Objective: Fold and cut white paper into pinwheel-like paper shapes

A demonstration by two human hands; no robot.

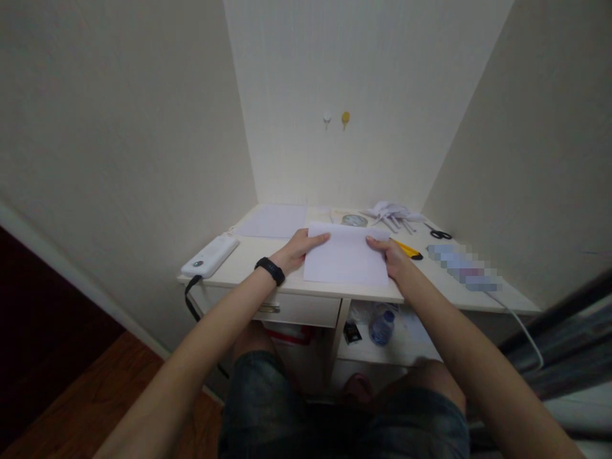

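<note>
White rectangular sheet of paper [345,257]: lies flat at the front middle of the pale wooden desk [248,258], its near edge close to the desk's front rim, its far edge slightly raised. Left hand [299,250]: at the sheet's far left corner, fingers closed over the paper's edge, pinching it; black band on the wrist. Right hand [389,255]: at the sheet's right edge, fingertips pressed on and curled about the paper. Second white sheet [275,221]: flat on the desk behind and left of the first. White oblong power bank [210,255]: at the left front corner, black cable hanging from it. Yellow-handled utility knife [407,248]: just beside the right hand. Black-handled scissors [438,233]: further right. Round roll of tape [354,220]: behind the sheet. White folded paper pieces [393,213]: at the back right. Clear plastic bottle with blue cap [382,327]: on the shelf under the desk.
</note>
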